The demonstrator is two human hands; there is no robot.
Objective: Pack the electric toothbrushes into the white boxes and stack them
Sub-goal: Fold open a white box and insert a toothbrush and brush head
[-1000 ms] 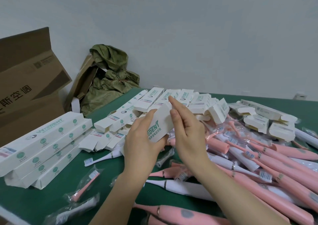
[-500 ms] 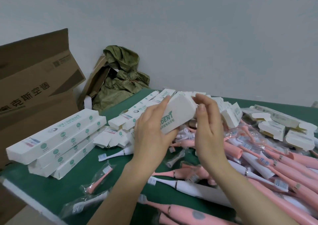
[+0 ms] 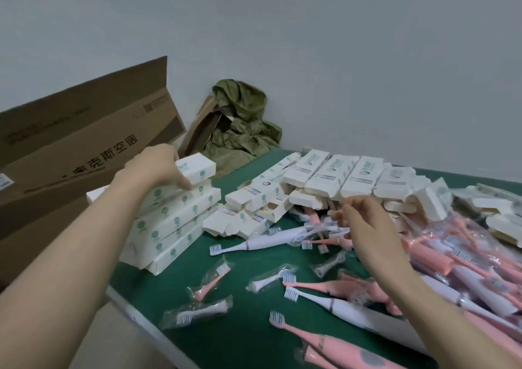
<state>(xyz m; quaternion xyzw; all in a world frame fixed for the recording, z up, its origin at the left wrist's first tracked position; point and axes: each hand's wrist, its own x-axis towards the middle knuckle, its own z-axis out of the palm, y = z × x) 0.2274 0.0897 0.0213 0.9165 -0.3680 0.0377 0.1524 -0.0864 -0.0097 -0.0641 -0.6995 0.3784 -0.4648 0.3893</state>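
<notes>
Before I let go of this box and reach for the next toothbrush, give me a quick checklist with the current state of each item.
1. The white box lies on top of the stack: ok.
2. A toothbrush is inside that box: cannot tell, its visible end is closed.
3. The left hand is clear of the box: not ok, its fingers grip it.
4. The right hand is free: ok, it holds nothing.
5. The empty boxes are within reach: ok, just beyond the right hand.
6. The white toothbrush is easy to pick up: ok, it lies in the open on the green table.
</notes>
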